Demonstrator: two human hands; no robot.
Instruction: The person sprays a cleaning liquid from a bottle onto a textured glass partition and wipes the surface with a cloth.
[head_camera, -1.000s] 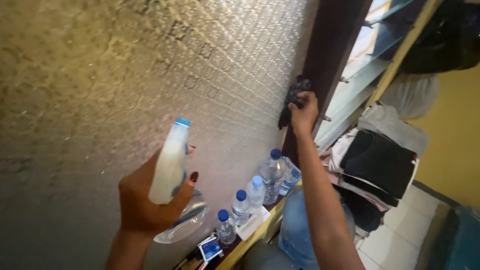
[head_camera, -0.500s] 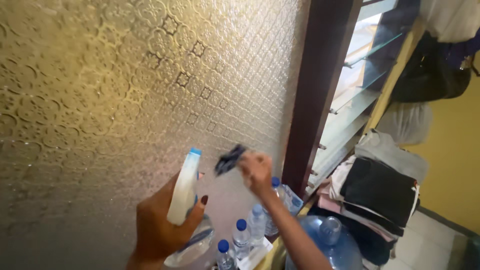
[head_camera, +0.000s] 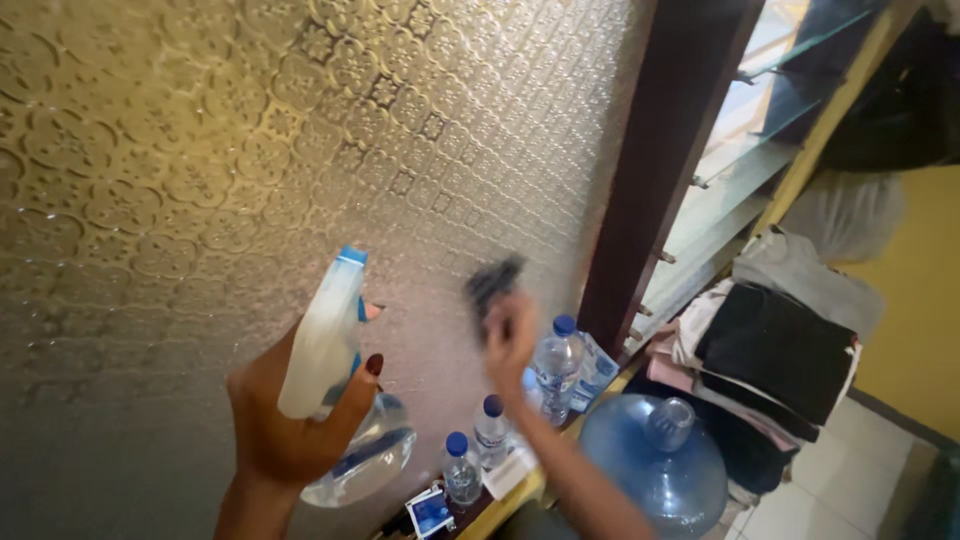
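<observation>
Clear plastic spray bottle with white-and-blue trigger head (head_camera: 335, 390) is sitting wrapped in my left hand (head_camera: 285, 420). Right hand (head_camera: 510, 335), blurred, is clutching a dark cloth (head_camera: 493, 282) against the patterned frosted glass pane (head_camera: 250, 160). Risk, I judge: a swinging elbow knocking the small blue-capped water bottles (head_camera: 490, 430) below.

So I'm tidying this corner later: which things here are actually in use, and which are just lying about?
In use:
- spray bottle in the left hand
- dark cloth in the right hand, against the patterned glass

Lying about:
- small water bottles
- big blue water jug
- folded clothes
</observation>
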